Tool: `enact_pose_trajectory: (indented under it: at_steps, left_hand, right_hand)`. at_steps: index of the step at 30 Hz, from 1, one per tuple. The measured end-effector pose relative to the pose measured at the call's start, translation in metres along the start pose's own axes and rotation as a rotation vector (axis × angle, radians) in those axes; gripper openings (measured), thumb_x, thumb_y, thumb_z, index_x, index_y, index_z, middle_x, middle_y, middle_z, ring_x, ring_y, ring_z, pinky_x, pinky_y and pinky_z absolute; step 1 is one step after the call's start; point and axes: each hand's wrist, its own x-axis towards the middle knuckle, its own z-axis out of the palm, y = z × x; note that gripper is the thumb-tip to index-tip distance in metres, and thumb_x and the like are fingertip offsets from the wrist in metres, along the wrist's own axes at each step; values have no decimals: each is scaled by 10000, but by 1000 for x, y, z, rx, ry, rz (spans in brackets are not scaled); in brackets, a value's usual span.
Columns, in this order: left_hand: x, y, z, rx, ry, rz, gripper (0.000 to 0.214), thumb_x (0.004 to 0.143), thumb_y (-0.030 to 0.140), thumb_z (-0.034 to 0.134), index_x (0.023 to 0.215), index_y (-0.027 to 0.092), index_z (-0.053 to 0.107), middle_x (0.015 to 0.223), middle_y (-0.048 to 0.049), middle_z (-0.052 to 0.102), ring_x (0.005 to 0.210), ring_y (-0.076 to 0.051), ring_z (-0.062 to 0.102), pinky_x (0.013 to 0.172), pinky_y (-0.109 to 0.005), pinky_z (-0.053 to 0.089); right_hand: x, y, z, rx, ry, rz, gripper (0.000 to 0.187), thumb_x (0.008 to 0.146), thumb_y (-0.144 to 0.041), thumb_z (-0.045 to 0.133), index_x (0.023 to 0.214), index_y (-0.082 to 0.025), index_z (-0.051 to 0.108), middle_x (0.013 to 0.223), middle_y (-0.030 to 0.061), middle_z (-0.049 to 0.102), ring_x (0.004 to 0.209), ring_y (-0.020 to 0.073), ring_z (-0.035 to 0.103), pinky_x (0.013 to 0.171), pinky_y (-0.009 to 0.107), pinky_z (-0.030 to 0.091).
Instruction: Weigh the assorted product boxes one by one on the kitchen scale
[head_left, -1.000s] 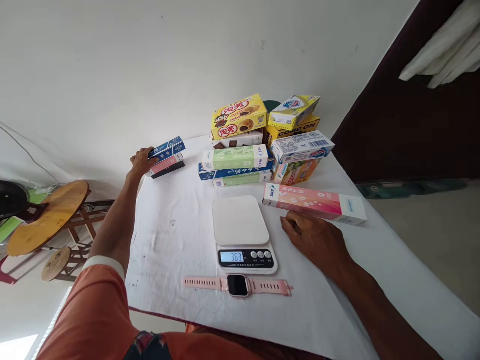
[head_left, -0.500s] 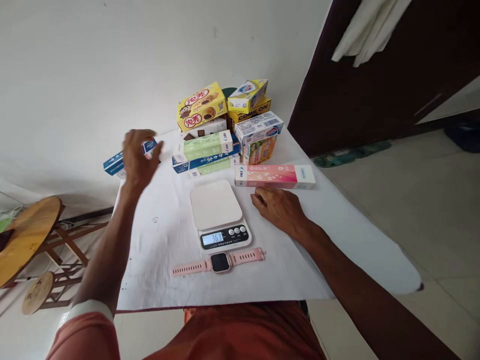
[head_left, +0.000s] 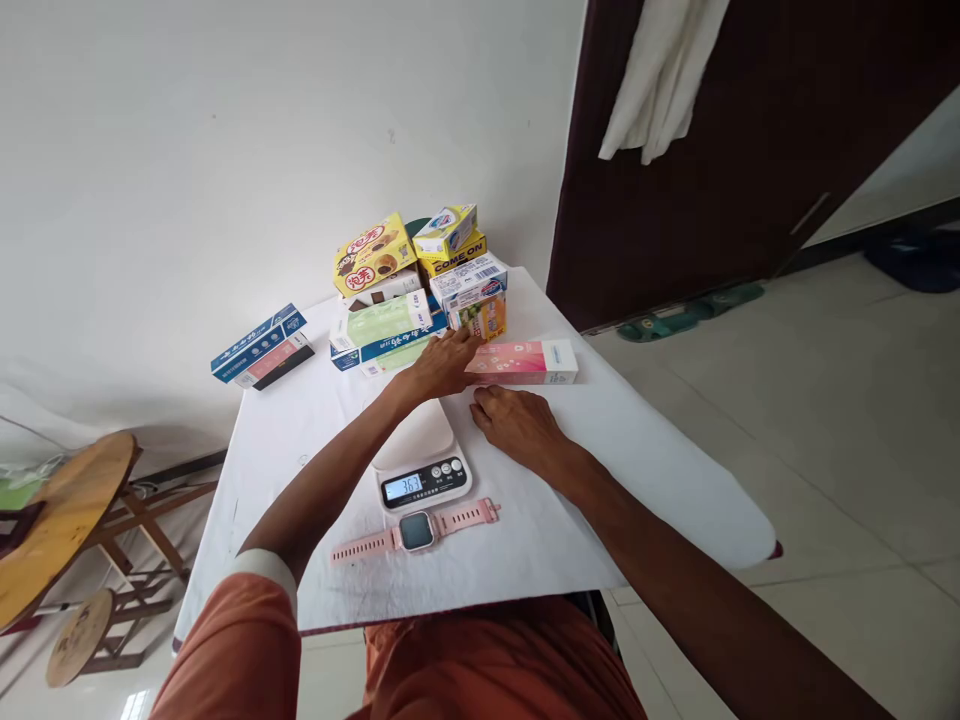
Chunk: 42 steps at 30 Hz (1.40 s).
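My left hand [head_left: 441, 365] reaches across the white kitchen scale [head_left: 421, 462] and rests its fingers on the left end of a long pink box [head_left: 531, 361]; whether it grips the box I cannot make out. My right hand [head_left: 517, 425] lies flat on the white table cover [head_left: 645, 470] just in front of the pink box, fingers stretched out, holding nothing. The scale's display reads 363 with nothing on its plate. A pink smartwatch [head_left: 415, 530] lies flat in front of the scale.
A pile of boxes [head_left: 420, 285] stands at the table's back, with a yellow snack box on top. Blue and pink boxes [head_left: 262, 347] lie at the back left corner. A dark door [head_left: 720, 140] is to the right, wooden stools [head_left: 67, 530] to the left.
My left hand let go of the blue and pink boxes at the back left and swung right to the pink box. My view turned to the right.
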Motion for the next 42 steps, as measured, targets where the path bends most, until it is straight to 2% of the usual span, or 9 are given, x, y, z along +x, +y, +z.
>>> enact_pose_trajectory:
  at_steps: [5,8,15,22,26,31,36,39,42]
  left_hand:
    - [1,-4,0,-66,104,16,398,893,229,784,1243,127,624,1316,-206,648,1250,-372,638,1019,-503,555]
    - [-12,-3,-13,-154,244,65,421,904,273,782,1271,161,608,1302,-174,648,1222,-345,638,1017,-494,555]
    - [-109,-11,-46,-270,342,-59,417,885,338,800,1241,195,636,1202,-98,679,1076,-273,672,940,-432,563]
    - [-191,-31,-7,-310,207,-293,399,889,362,792,1229,212,648,1182,-96,689,1058,-288,678,902,-452,564]
    - [-202,-33,7,-316,177,-318,417,919,376,765,1282,217,634,1220,-112,684,1108,-306,658,956,-483,545]
    - [-197,-24,17,-232,189,-307,700,891,433,811,1480,228,494,1389,-144,629,1266,-360,570,1082,-565,458]
    - [-211,-22,22,-277,244,-331,414,985,332,694,1363,234,553,1289,-115,660,1209,-311,597,1058,-505,457]
    - [-248,-40,20,-310,347,-428,421,1000,379,665,1382,251,544,1305,-110,646,1225,-309,592,1040,-489,467]
    - [-282,-79,21,-253,393,-593,448,987,419,661,1389,259,549,1318,-115,640,1243,-328,588,1059,-502,460]
  right_hand:
    - [-1,1,-1,-7,-12,-15,384,1088,-240,363,1219,-135,708,1174,169,774,1039,293,758,741,332,468]
    - [-1,1,-1,-21,-15,-11,390,1093,-247,349,1207,-136,705,1169,157,773,1043,287,754,735,330,452]
    - [-2,2,-1,-40,-35,-4,376,1099,-286,362,1173,-158,708,1173,144,774,1037,272,739,722,325,411]
    - [-3,-1,-2,-40,-10,10,353,1095,-284,383,1073,-174,718,1111,119,787,956,245,730,670,326,333]
    - [-2,0,1,-36,39,8,308,1070,-271,429,955,-193,705,1019,101,789,888,230,714,645,321,301]
    - [-1,3,6,3,75,-16,287,1048,-281,454,860,-209,659,930,80,777,837,220,697,645,312,323]
    - [-1,6,10,35,78,-7,286,1030,-303,462,782,-223,582,892,67,760,780,207,660,641,309,331]
    - [-1,6,11,60,98,-17,295,1012,-301,455,742,-230,548,826,59,728,726,198,622,627,313,319]
    - [-1,7,14,76,140,-31,277,987,-279,451,728,-234,540,790,57,709,692,192,590,617,318,309]
